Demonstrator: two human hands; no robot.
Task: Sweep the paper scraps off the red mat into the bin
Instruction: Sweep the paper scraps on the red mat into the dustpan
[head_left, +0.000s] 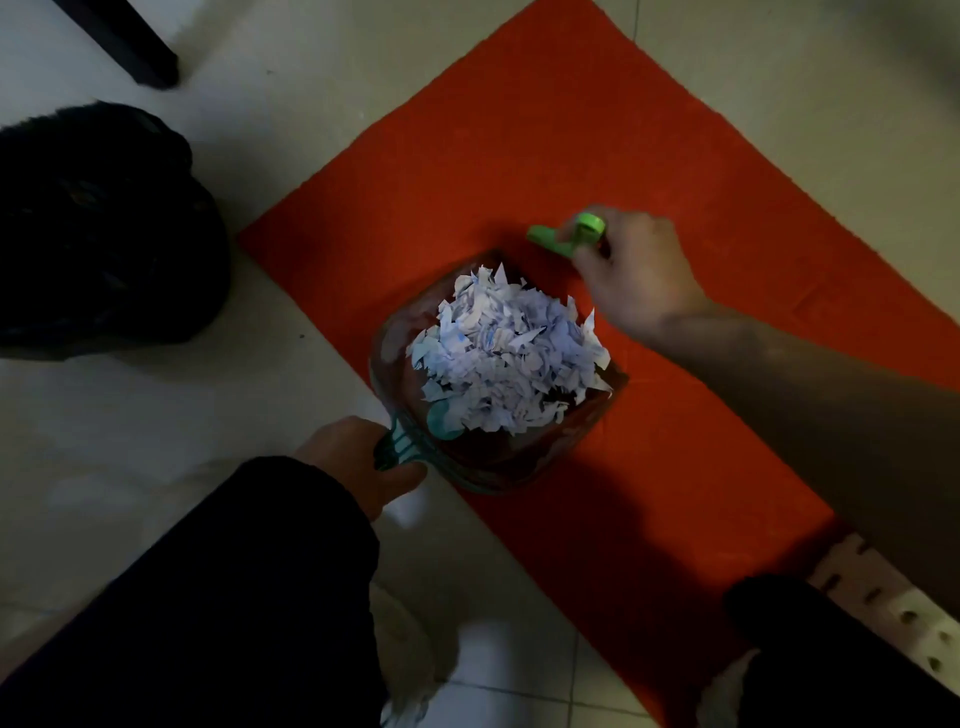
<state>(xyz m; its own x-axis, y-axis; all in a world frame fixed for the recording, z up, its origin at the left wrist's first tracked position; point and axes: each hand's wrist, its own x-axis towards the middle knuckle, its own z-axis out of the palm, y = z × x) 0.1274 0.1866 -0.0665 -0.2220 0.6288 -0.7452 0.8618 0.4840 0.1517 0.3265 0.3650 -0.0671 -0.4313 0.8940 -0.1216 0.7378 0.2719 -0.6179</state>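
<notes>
Left hand (358, 462) gripping teal handle of clear dustpan (395, 358), pan sitting on red mat (519, 156) near its left edge. Paper scraps (506, 358) lying heaped inside dustpan. Right hand (631, 270) curling round green brush (566, 236) just beyond pan, over mat. Black bin bag (98, 234) sitting on tiled floor (291, 93), left of mat.

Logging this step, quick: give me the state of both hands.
Left hand: closed around the dustpan handle.
Right hand: closed around the green brush.
</notes>
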